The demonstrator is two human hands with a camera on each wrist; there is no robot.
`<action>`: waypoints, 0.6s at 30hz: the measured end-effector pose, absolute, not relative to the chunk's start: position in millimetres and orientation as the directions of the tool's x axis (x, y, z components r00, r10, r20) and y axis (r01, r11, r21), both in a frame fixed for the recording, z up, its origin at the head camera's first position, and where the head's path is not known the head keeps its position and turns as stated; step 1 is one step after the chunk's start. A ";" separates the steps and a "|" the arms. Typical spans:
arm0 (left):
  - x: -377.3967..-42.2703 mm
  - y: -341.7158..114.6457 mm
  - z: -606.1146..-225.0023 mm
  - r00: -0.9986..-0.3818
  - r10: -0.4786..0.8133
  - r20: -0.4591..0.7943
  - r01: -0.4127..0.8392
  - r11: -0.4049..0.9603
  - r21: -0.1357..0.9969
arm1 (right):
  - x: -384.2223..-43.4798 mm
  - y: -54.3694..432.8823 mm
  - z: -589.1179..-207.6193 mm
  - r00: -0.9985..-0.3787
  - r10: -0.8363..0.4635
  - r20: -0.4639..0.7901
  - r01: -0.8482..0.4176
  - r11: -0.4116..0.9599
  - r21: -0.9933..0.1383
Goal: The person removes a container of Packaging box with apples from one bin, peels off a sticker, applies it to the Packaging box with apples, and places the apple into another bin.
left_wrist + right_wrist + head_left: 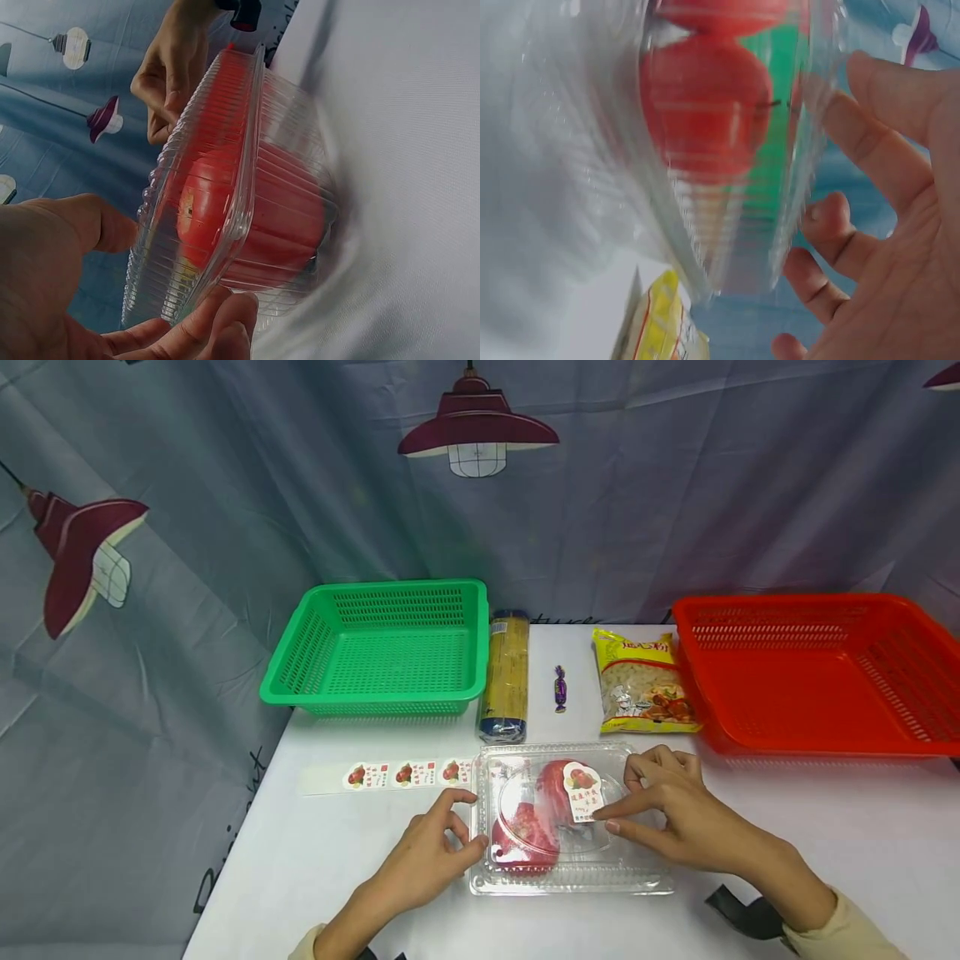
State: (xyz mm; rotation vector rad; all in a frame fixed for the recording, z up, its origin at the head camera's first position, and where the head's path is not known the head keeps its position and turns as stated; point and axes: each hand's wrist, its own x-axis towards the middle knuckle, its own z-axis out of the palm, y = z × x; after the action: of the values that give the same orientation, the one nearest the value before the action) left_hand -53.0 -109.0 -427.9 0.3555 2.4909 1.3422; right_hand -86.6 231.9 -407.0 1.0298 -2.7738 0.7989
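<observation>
A clear plastic clamshell box (pixel 637 877) lies closed on the table, with two red apples (pixel 525 839) inside. On its lid is a white fruit label (pixel 582 793) printed with red fruit. My left hand (pixel 427 856) grips the left edge of the box; in the left wrist view its thumb (pixel 112 229) lies against the lid and its fingertips (pixel 232 315) are at the rim. My right hand (pixel 675 814) is over the right side of the lid, index fingertip pressing the label's lower right corner, thumb close beside it. The other right fingers are bent loosely.
A strip of similar labels (pixel 408 774) lies left of the box. Behind stand a green basket (pixel 375 706), a pack of noodles (pixel 506 685), a purple wrapped candy (pixel 560 689), a yellow food bag (pixel 645 685) and a red basket (pixel 825 747). A curtain (pixel 600 510) hangs beyond the table.
</observation>
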 end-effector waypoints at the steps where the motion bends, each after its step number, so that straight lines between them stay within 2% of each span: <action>1: -53.3 -109.1 -428.0 -0.927 0.350 -0.136 0.078 0.534 0.842 | -86.9 233.3 -406.6 -0.772 -0.583 0.253 -0.629 0.645 -0.434; 7: -52.8 -107.9 -428.2 -0.923 0.354 -0.150 0.059 0.514 0.856 | -86.7 238.3 -408.4 -0.775 -0.545 0.320 -0.631 0.656 -0.414; 12: -49.2 -105.0 -431.4 -0.920 0.362 -0.146 0.042 0.465 0.885 | -85.1 245.3 -413.6 -0.804 -0.441 0.399 -0.591 0.669 -0.452; 18: -44.7 -103.8 -434.4 -0.915 0.360 -0.181 -0.033 0.382 0.924 | -84.8 261.0 -420.2 -0.848 -0.323 0.420 -0.513 0.696 -0.502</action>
State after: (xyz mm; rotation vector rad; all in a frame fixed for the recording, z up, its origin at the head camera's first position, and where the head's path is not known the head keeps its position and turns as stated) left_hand -44.7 -103.8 -434.4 0.2847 2.2938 1.5453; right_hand -84.8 261.0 -420.2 0.6605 -2.6076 0.9040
